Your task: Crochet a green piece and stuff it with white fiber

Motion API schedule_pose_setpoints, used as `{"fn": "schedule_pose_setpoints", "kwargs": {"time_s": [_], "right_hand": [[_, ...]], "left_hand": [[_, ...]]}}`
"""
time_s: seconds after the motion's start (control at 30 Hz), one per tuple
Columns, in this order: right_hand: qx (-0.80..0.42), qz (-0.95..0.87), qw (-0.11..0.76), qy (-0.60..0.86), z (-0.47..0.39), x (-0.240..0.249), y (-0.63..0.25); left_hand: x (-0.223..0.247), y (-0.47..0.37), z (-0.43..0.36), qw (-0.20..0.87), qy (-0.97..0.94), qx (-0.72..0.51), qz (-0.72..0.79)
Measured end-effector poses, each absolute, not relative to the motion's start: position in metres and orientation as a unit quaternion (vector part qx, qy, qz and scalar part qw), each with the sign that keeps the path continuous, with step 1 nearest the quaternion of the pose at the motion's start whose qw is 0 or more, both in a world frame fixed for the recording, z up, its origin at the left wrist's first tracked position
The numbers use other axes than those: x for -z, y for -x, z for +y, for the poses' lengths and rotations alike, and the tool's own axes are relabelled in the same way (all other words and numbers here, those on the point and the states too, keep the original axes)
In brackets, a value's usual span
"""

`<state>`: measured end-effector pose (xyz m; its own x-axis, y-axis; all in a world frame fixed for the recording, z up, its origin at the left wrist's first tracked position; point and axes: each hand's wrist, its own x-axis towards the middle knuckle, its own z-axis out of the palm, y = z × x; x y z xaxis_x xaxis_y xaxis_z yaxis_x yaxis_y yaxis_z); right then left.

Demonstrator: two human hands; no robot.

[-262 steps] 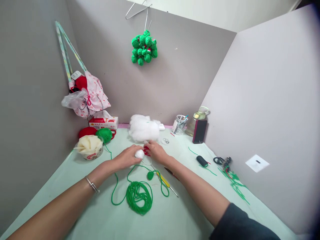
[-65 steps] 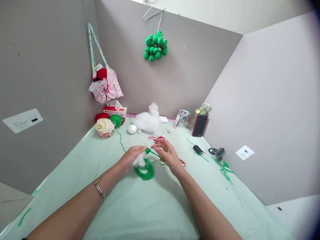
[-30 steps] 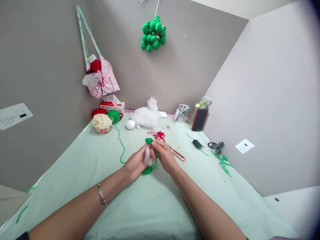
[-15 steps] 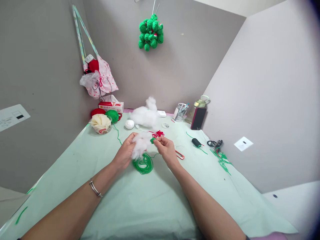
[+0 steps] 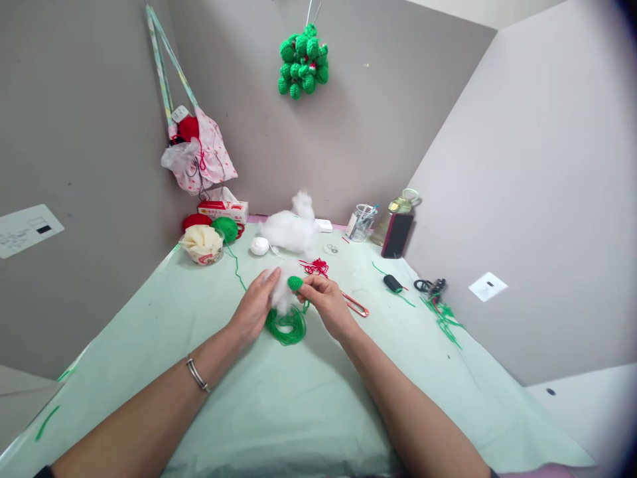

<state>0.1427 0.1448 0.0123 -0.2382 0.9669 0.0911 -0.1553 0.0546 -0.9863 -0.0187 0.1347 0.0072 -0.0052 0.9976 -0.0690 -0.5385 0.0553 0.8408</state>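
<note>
My left hand (image 5: 255,304) is closed on a tuft of white stuffing (image 5: 283,296) over the middle of the table. Between the fingertips of my right hand (image 5: 324,302) is a small green crocheted piece (image 5: 295,283), held against the right side of the tuft. Just below my hands lies a loose coil of green yarn (image 5: 287,327). A tangle of red yarn (image 5: 316,267) rests behind my right hand, and an orange-handled tool (image 5: 356,305) lies to its right, partly hidden by that hand.
Farther back on the table (image 5: 279,411) are a white stuffing pile (image 5: 288,231), a white yarn ball (image 5: 259,246), a bowl (image 5: 204,247), a glass jar (image 5: 361,224) and a phone (image 5: 397,235). Black thread (image 5: 393,283) and green scraps (image 5: 442,320) lie right.
The green piece has moved left over the stuffing and shows more of its rounded side. My left hand has closed in around the tuft, which looks smaller.
</note>
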Motion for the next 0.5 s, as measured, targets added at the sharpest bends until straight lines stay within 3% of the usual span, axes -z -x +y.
{"fn": "schedule_pose_setpoints", "kwargs": {"time_s": [0.27,0.5], "right_hand": [[-0.606,-0.439,0.542,0.381,0.162,-0.009,-0.159],[-0.62,-0.471,0.49,0.39,0.147,-0.014,-0.15]], "left_hand": [[-0.006,0.048,0.162,0.617,-0.245,-0.638,0.39],[-0.005,0.028,0.146,0.617,-0.277,-0.626,0.388]]}}
